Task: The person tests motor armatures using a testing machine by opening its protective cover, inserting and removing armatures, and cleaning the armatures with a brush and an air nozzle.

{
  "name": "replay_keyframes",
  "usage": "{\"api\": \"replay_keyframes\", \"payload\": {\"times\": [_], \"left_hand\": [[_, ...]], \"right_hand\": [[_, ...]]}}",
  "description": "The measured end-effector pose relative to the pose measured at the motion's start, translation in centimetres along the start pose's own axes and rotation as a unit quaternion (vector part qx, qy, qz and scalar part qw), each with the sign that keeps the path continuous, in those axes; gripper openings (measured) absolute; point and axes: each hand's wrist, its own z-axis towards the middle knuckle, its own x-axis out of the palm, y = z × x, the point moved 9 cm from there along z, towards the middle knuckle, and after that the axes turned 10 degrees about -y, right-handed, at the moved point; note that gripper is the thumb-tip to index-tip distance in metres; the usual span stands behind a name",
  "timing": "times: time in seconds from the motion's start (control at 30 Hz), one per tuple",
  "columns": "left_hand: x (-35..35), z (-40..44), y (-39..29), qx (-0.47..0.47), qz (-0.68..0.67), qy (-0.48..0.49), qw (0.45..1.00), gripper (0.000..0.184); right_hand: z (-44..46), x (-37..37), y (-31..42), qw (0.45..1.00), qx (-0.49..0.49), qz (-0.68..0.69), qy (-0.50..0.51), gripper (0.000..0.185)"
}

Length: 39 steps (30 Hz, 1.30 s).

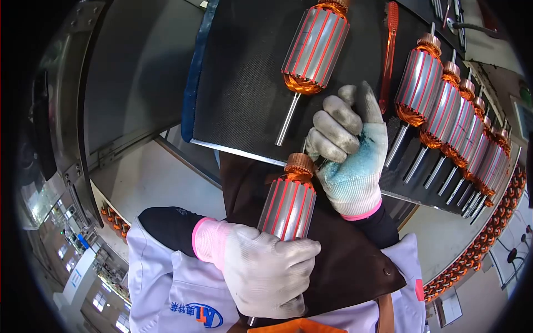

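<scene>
My left hand [269,272], in a white knit glove, is wrapped round the lower part of a motor armature [288,208] with a grey slotted core, red strips and a copper commutator. The armature stands tilted in front of my body, commutator end up. My right hand [350,144], its glove stained blue and grey, is beside the commutator end and the upper shaft. Its fingers are curled in and its thumb points up; what they hold, if anything, is hidden. Another armature [316,47] lies on the dark mat [239,72] above my hands.
A row of several armatures [419,83] lies along the right of the mat. A red-handled brush-like tool [390,50] lies between them and the single armature. A curved line of many copper-wound parts [472,261] runs at the far right. Metal machine framing [83,111] stands left.
</scene>
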Motion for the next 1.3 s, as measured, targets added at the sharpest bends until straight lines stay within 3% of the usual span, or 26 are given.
{"api": "replay_keyframes", "payload": {"times": [0.27,0.87,1.07,1.2,1.3], "left_hand": [[1.1,0.4,-0.1,0.009,-0.022,0.061,0.998,0.020],[1.5,0.3,-0.1,0.021,-0.011,0.080,0.997,0.019],[1.5,0.3,-0.2,0.021,-0.021,0.109,0.994,0.018],[1.6,-0.2,-0.4,-0.055,0.055,0.051,0.996,0.021],[1.3,-0.3,-0.2,-0.005,0.016,0.049,0.999,0.016]], "right_hand": [[0.0,-0.9,0.3,0.999,-0.023,-0.017,-0.029,0.028],[0.2,-0.8,0.6,0.997,-0.061,-0.029,-0.028,0.026],[0.1,-0.8,0.6,0.993,-0.055,-0.100,-0.014,0.025],[0.0,-1.0,0.6,0.994,-0.055,-0.095,-0.022,0.024],[-0.1,-1.0,0.6,0.995,-0.052,-0.082,-0.018,0.024]]}}
